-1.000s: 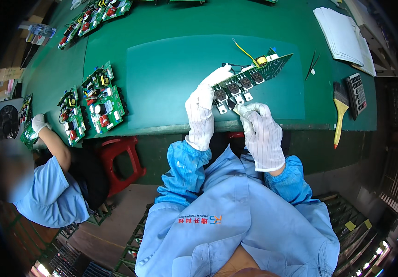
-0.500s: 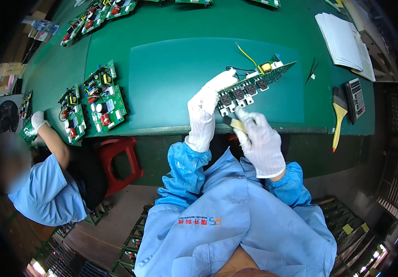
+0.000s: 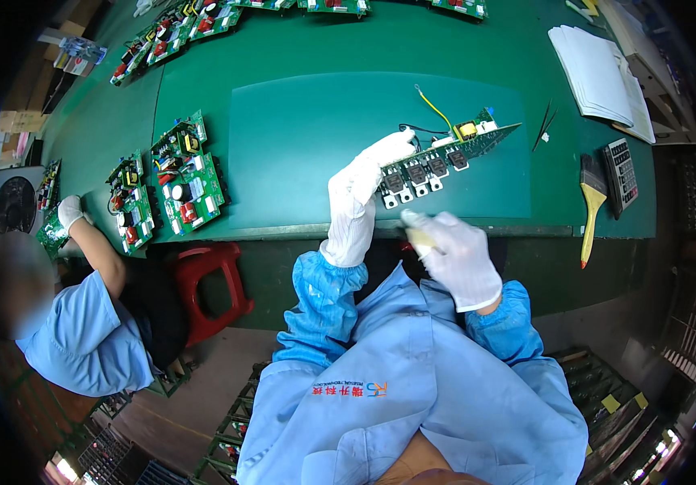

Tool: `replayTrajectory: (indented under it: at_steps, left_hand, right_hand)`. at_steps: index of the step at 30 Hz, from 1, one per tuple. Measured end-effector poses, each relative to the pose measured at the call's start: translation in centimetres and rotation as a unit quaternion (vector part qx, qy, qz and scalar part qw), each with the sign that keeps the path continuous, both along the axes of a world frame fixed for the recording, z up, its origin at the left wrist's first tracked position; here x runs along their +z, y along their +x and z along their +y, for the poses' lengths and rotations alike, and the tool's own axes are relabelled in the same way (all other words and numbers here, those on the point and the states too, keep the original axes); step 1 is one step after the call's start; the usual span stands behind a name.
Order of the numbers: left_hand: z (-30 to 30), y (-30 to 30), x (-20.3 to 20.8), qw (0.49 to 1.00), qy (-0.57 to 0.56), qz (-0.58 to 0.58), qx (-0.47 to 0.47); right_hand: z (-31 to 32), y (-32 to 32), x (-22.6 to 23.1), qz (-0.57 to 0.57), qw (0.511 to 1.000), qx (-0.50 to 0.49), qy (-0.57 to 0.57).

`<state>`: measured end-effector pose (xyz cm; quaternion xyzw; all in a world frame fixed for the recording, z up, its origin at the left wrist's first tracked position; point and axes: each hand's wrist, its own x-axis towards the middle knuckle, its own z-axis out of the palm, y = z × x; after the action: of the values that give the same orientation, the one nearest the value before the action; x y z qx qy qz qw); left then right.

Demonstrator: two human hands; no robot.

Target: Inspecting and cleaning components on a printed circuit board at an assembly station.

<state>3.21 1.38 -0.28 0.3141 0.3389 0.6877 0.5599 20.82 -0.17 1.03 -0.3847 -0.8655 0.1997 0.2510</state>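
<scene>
My white-gloved left hand (image 3: 368,166) grips the left end of a green circuit board (image 3: 485,144), holding it tilted above the mat. A row of black flat components (image 3: 416,171) with silver tabs stands along the board's near edge, and a yellow wire (image 3: 435,109) with a ring end rises from its far side. My right hand (image 3: 459,255), also gloved, is closed around a small brush with a yellow handle (image 3: 420,240). Motion smears the brush, and its dark bristles show only in the earlier picture. Hand and brush are just below the board, apart from it.
More circuit boards (image 3: 194,190) lie at left and along the far edge. On the right are tweezers (image 3: 543,129), papers (image 3: 594,77), another brush (image 3: 592,202) and a calculator (image 3: 622,174). At left, a co-worker's gloved hand (image 3: 71,212) touches a board beside a fan (image 3: 15,202).
My right hand and the brush have drawn back toward me, away from the board's component row. The board has tilted slightly, still in my left hand.
</scene>
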Motion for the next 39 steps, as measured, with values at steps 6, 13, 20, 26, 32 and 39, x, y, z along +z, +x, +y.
replayTrajectory:
  at_steps: [6, 13, 20, 26, 32, 39]
  left_hand:
    - [0.1, 0.0, 0.8, 0.997, -0.052, -0.052, 0.005]
    - [0.2, -0.4, 0.6, 0.985, -0.08, -0.145, 0.051]
    - [0.7, -1.8, 1.4, 0.972, -0.163, -0.167, -0.024]
    - [1.0, -1.9, 1.5, 0.965, -0.218, -0.138, -0.035]
    - [1.2, -1.7, 1.9, 0.962, -0.217, -0.167, -0.012]
    - [1.0, -1.9, 2.0, 0.96, -0.218, -0.174, -0.033]
  right_hand:
    - [2.9, 3.4, 0.9, 0.272, 0.912, -0.286, -0.113]
    - [5.9, 4.0, 0.8, 0.273, 0.892, -0.274, -0.232]
    - [6.7, 4.4, 0.2, 0.405, 0.809, -0.183, -0.386]
    - [6.9, 4.3, 0.0, 0.375, 0.812, -0.224, -0.387]
    - [6.9, 3.7, 0.1, 0.413, 0.778, -0.254, -0.4]
    - [6.9, 4.1, -0.2, 0.414, 0.771, -0.244, -0.418]
